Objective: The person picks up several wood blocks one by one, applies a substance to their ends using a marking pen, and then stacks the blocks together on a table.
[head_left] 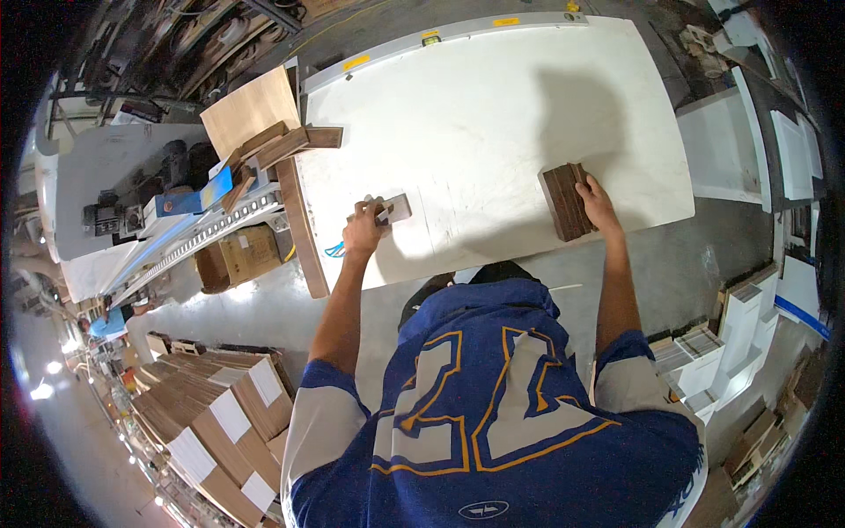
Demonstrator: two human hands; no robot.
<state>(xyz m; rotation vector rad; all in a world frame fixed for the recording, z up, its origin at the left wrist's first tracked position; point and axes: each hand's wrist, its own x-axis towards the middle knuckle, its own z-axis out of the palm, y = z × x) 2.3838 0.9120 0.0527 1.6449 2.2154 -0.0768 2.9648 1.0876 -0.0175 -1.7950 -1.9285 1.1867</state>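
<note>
On the white worktop (493,114), my left hand (361,231) is closed around a small grey block-shaped object (399,208) with a dark part near the fingers. Its exact kind cannot be made out. A blue looped piece (334,250) lies beside that wrist. Farther right, my right hand (598,204) grips the right side of a stack of dark brown wood strips (562,202), which rests on the worktop. The thumb and part of the fingers are hidden.
A long level (431,40) lies along the worktop's far edge. Wood offcuts (286,145) and a light board (252,110) crowd its left end. A cardboard box (238,258) and stacked brown panels (211,414) stand lower left; white cabinet parts (731,343) lie right.
</note>
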